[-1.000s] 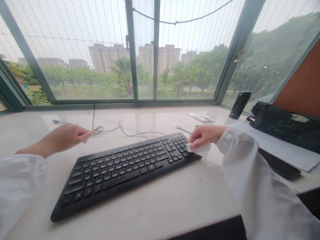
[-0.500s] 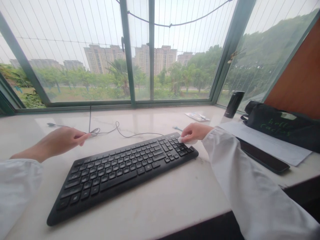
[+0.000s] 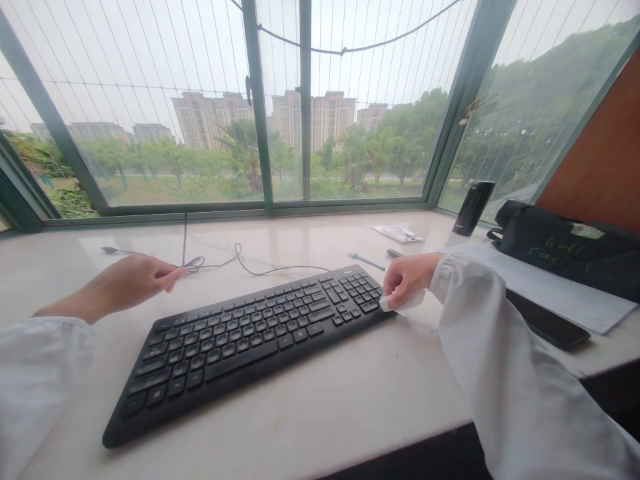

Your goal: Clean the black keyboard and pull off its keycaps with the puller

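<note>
The left hand (image 3: pixel 133 280) has its thumb and finger pinched together on the bunched loops of the cable (image 3: pixel 195 265); past these fingers the cable trails rightward in a loose bend to the back edge of the keyboard (image 3: pixel 245 340); its plug (image 3: pixel 107 250) lies beyond the left hand, farther from the person than the wrist. The right hand (image 3: pixel 411 275) has its fingers clamped on a white tissue (image 3: pixel 385 304), held at the keyboard's right end, just beside the number keys; the keyboard runs leftward and nearer from these fingers, between the two hands, flat on the pale counter (image 3: pixel 350 400). Just beyond the right fingers lie a thin blue stick (image 3: pixel 367 261) and a small dark item (image 3: pixel 394 253), too small to make out; farther beyond is a flat packet (image 3: pixel 397 233); well to the right of the fingers are a phone (image 3: pixel 555 327), paper (image 3: pixel 570 293), a dark bag (image 3: pixel 575 247) and an upright black cylinder (image 3: pixel 473 208); the window (image 3: pixel 350 180) stands far beyond both hands.
</note>
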The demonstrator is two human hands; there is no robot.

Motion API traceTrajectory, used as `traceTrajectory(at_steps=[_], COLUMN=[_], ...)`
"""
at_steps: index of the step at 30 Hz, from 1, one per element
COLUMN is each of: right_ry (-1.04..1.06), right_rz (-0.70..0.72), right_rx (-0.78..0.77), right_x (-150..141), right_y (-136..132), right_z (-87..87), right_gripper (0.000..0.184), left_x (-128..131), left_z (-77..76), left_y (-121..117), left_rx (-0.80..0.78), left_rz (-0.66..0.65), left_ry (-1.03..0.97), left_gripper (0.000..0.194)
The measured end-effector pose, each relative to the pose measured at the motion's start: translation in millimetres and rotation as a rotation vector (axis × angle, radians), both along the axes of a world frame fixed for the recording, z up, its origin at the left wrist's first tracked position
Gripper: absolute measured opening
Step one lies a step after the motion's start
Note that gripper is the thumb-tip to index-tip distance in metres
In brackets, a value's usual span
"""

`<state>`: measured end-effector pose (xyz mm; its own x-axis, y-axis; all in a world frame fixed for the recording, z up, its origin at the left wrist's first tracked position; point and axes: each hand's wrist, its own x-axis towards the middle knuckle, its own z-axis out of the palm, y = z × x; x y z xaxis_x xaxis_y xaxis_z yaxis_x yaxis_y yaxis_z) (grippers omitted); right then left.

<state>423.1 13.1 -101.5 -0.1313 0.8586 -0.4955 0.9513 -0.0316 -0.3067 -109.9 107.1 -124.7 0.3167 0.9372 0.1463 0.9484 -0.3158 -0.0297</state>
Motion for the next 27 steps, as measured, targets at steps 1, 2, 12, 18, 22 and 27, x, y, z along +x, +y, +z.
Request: traceTrajectory(at_steps=[1, 2, 12, 18, 22, 27], right_ry=[0.021, 0.054, 0.055, 0.079, 0.111, 0.135], right_rz=[-0.003, -0.005, -0.062, -0.007, 0.038, 0.021], right_rx=[0.0, 0.015, 0.588, 0.449, 0.293, 0.147], right_x=[2.0, 4.4, 4.3, 5.0, 10.1, 14.2], right_y=[-0.3, -0.2, 29.0, 28.7, 23.5, 16.9], right_z=[1.4, 2.8, -17.9, -22.5, -16.7, -12.1], right_gripper=[0.04, 0.042, 0.048, 0.045, 0.043, 0.041], left_x=[0.1, 0.0, -0.1, -1.8, -3.4, -1.4], left_z=[0.0, -0.1, 0.0, -2.8, -3.3, -1.3], left_y=[-0.1, -0.2, 1.5, 3.4, 4.1, 1.5], left_rx=[0.001, 0.003, 0.007, 0.003, 0.008, -0.012], left_rz=[-0.006, -0.012, -0.015, -0.013, -0.007, 0.005], left_ry=[0.004, 0.009, 0.022, 0.021, 0.015, 0.018], left_gripper=[0.062, 0.062, 0.062, 0.061, 0.061, 0.062])
